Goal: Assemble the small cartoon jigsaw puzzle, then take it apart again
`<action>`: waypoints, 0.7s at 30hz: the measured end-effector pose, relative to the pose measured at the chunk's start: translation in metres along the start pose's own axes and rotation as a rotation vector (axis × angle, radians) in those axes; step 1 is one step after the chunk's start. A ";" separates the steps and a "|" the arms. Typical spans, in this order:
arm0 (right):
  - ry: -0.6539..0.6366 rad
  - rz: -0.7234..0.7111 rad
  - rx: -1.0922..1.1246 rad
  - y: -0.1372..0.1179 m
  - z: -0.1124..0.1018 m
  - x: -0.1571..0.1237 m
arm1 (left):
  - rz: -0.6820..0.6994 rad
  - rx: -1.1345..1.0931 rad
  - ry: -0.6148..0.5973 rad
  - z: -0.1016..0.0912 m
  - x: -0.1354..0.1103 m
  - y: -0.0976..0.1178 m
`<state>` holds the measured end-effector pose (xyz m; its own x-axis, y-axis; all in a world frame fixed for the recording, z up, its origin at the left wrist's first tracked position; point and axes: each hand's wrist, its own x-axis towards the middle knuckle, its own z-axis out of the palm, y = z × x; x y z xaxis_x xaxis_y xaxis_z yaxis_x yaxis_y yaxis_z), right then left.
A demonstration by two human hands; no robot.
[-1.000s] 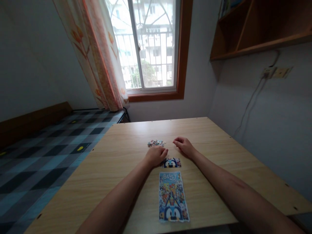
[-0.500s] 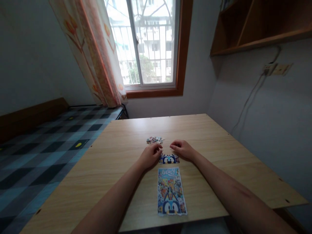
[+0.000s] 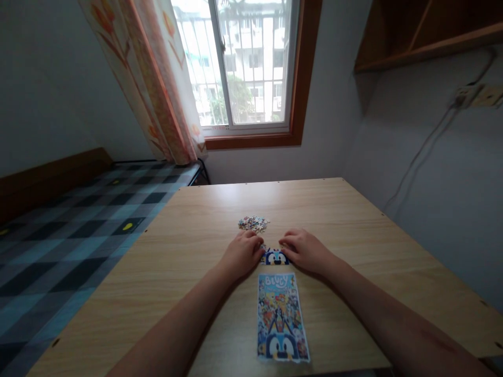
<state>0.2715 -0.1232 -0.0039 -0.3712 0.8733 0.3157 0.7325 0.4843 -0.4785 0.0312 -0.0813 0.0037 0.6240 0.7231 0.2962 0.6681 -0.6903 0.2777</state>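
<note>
A small assembled strip of jigsaw (image 3: pixel 275 256), blue and white, lies on the wooden table (image 3: pixel 188 272). My left hand (image 3: pixel 241 254) rests at its left end with the fingers curled onto it. My right hand (image 3: pixel 306 250) sits at its right end, fingers bent down on the strip's edge. Just behind the hands lies a little heap of loose puzzle pieces (image 3: pixel 253 223). In front of the strip, nearer to me, lies a colourful picture sheet (image 3: pixel 280 315) with a blue cartoon dog.
A bed with a blue checked cover (image 3: pixel 66 230) stands left of the table. A window (image 3: pixel 247 63) with a patterned curtain (image 3: pixel 149 84) is behind. Wooden shelves (image 3: pixel 432 31) hang on the right wall above a cable and socket (image 3: pixel 471 97).
Both hands have drawn in from behind the strip and now press on its two ends. The view has tipped slightly lower.
</note>
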 end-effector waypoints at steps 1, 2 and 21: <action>-0.007 -0.002 -0.028 -0.002 0.000 -0.001 | -0.004 0.003 0.003 0.000 0.000 0.001; -0.011 -0.001 -0.050 -0.004 0.001 -0.001 | -0.005 0.005 0.003 0.000 0.000 0.002; -0.025 0.003 -0.113 -0.015 0.001 -0.003 | -0.092 -0.087 -0.018 -0.001 0.002 0.008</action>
<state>0.2606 -0.1329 0.0016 -0.3816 0.8766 0.2934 0.7930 0.4735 -0.3834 0.0374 -0.0859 0.0071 0.5697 0.7830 0.2497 0.6854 -0.6203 0.3814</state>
